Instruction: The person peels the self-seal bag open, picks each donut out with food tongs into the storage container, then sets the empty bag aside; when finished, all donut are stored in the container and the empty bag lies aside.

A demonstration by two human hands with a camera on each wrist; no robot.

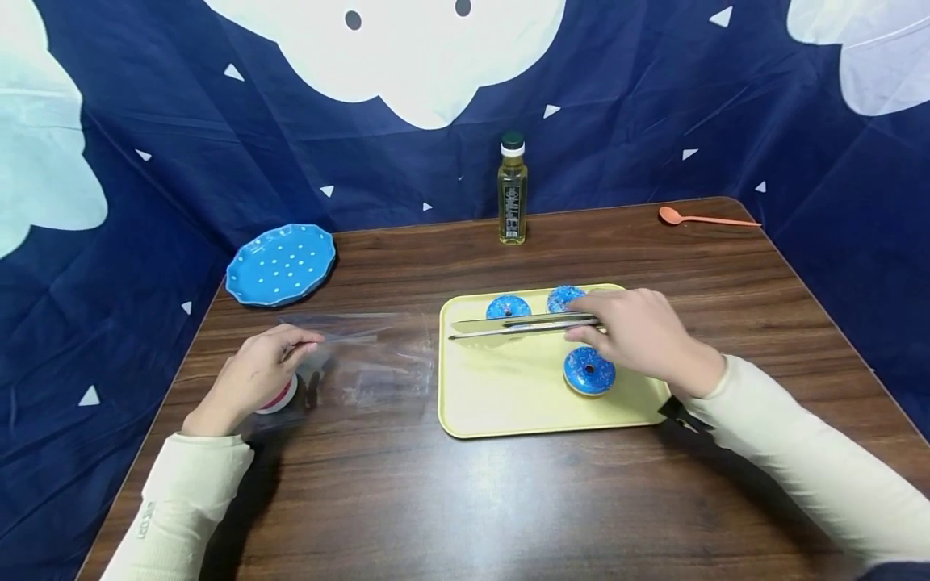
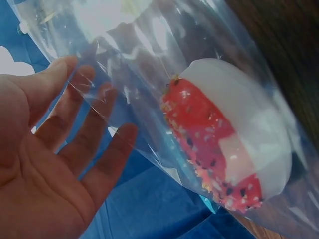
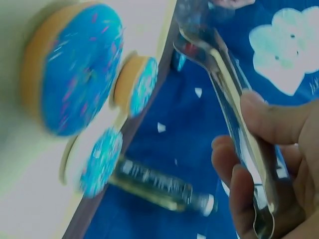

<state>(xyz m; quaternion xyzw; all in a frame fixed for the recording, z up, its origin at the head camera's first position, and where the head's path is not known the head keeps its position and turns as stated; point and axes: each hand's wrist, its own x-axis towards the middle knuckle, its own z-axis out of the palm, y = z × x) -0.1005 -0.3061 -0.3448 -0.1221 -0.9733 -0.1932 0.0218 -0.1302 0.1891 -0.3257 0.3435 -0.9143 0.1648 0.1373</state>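
Note:
My left hand (image 1: 254, 367) pinches the edge of a clear plastic bag (image 1: 385, 355) between thumb and fingertip. Inside the bag sits a doughnut (image 2: 209, 149) with red, sprinkled icing and a white base, partly under the hand in the head view. In my right hand (image 1: 639, 335) is a pair of metal tongs (image 1: 523, 324), held level above a yellow tray (image 1: 501, 403) and pointing left. Nothing is between the tong tips in the right wrist view. Three blue-iced doughnuts with sprinkles lie on the tray, a front one (image 1: 589, 371) and two behind, a left one (image 1: 508, 307) and a right one (image 1: 565, 298).
A blue plate (image 1: 279, 266) with white dots stands at the back left of the wooden table (image 1: 472, 508). Behind the tray stands an oil bottle (image 1: 512, 198). An orange spoon (image 1: 708, 219) lies at the back right. Blue patterned cloth (image 1: 407, 161) hangs around the table.

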